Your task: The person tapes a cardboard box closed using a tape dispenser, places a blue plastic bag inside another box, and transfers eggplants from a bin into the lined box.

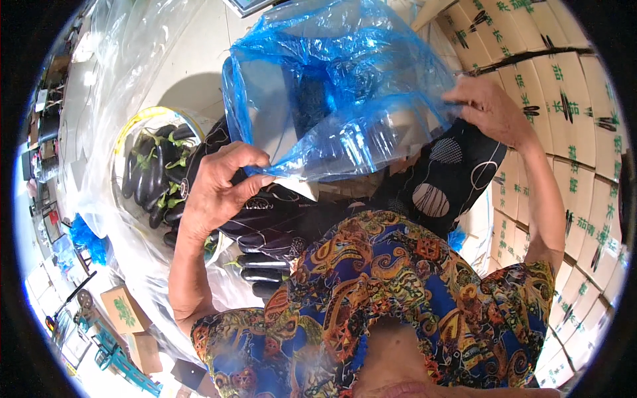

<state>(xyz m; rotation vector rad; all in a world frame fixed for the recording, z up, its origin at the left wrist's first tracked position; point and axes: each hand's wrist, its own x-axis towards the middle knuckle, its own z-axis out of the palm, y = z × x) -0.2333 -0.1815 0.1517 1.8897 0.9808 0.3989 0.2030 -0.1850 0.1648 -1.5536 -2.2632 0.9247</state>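
Note:
A clear blue plastic bag [371,142] is spread wide in front of me, its mouth stretched between my hands. My left hand [225,182] pinches the near left edge of the bag between thumb and fingers. At the far right edge, my right hand [488,109] grips the film with bent fingers. Beneath and within the blue film, pale box-like surfaces show through, but what they belong to is partly hidden. To the left of my left hand, a round container with a yellow rim [136,118] holds several dark purple eggplants [156,169].
Stacked cardboard cartons [564,99] form a wall along the right. Clear plastic sheeting [109,172] drapes on the left. More eggplants [262,273] lie beside my left leg. A cardboard box [126,310] and a blue metal frame [119,361] stand at the lower left.

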